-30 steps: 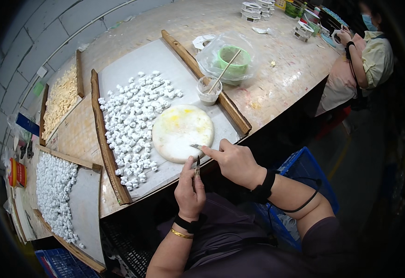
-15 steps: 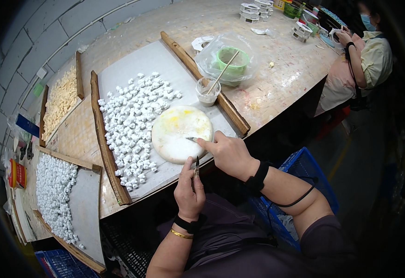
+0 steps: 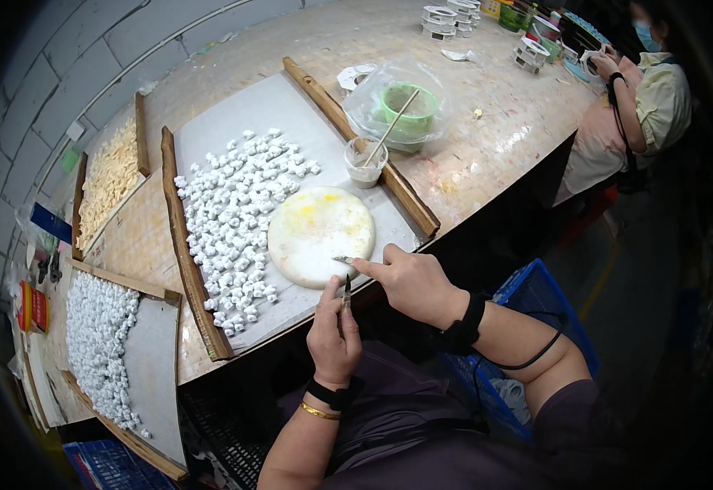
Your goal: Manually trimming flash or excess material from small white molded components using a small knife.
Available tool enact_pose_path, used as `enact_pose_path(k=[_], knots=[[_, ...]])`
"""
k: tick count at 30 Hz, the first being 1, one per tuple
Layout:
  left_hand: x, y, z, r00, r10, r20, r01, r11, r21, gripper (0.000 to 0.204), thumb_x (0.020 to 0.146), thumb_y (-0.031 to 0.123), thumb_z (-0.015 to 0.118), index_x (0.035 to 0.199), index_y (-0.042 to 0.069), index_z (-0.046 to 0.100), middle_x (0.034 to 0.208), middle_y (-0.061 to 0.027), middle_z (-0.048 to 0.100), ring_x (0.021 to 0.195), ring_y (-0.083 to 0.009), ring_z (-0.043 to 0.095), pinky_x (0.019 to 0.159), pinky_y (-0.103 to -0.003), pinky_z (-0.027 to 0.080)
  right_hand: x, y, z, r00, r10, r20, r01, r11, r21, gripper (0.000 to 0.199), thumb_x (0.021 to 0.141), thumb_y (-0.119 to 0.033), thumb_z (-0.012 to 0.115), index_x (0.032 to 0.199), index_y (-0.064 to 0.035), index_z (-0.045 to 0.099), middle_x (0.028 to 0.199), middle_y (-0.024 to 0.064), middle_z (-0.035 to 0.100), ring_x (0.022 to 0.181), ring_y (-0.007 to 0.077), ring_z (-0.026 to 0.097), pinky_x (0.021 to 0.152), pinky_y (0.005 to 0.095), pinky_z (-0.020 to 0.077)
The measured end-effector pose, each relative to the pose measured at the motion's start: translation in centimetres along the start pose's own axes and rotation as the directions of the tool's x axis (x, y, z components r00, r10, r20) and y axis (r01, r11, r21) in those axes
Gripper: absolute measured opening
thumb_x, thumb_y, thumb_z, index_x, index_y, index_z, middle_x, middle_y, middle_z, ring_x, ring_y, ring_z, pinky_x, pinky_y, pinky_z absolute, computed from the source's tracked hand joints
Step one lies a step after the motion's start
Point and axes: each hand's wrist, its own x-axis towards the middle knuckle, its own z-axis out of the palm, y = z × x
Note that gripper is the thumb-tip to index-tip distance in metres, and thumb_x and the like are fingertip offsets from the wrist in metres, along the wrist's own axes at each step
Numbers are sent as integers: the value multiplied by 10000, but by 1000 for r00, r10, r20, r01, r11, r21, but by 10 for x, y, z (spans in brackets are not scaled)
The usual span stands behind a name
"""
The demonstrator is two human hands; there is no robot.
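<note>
A round white board (image 3: 311, 241) with yellow smears lies on a paper-lined board near the table's front edge. My right hand (image 3: 422, 286) is closed on a small tool with a flat metal tip (image 3: 342, 260), which lies low over the round board's near part; its handle is hidden in my fist. Just below the board's near rim, my left hand (image 3: 333, 347) pinches a slim tool with a dark pointed tip (image 3: 347, 286), held upright. I cannot tell whether that is a brush or a pick. Many small white knobbly pieces (image 3: 234, 212) spread left of the board.
Wooden strips (image 3: 356, 135) flank the paper. Behind the round board stand a plastic cup (image 3: 364, 167) with a stick and a green bowl (image 3: 409, 106) in clear plastic. More white pieces (image 3: 99, 343) fill a left tray. A co-worker (image 3: 642, 106) is far right; a blue crate (image 3: 544, 302) stands below.
My right hand has drawn slightly right and toward me, bringing the metal tip nearer the round board's near edge. My left hand has hardly moved.
</note>
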Motion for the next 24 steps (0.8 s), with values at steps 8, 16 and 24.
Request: enact_pose_path(k=[8,16,24], knots=[[0,3,-1,1000,-24,19,24,1000,-11,159,870,10,520,1023,-31,533,1220,-254,562,983,-361,636,770,-350,527,8,4,12,999,1,-33,-1,1000,-7,370,775,-39,577,1116,-155,663,761,97,549,606,239,615,504,326,498],[0,3,0,1000,1,12,-1,1000,8,154,871,11,519,1019,-30,530,1215,-253,565,981,-362,636,768,-346,527,15,8,21,998,34,-47,-35,999,-10,368,780,-40,575,1117,-157,667,758,99,546,614,244,613,519,325,507],[-1,2,0,1000,-5,7,5,1000,6,155,866,10,524,1017,-19,541,1214,-249,567,957,-353,644,748,-341,528,-3,5,0,997,76,29,-78,996,48,390,771,-56,563,1136,-163,648,777,97,558,612,254,613,508,358,504]])
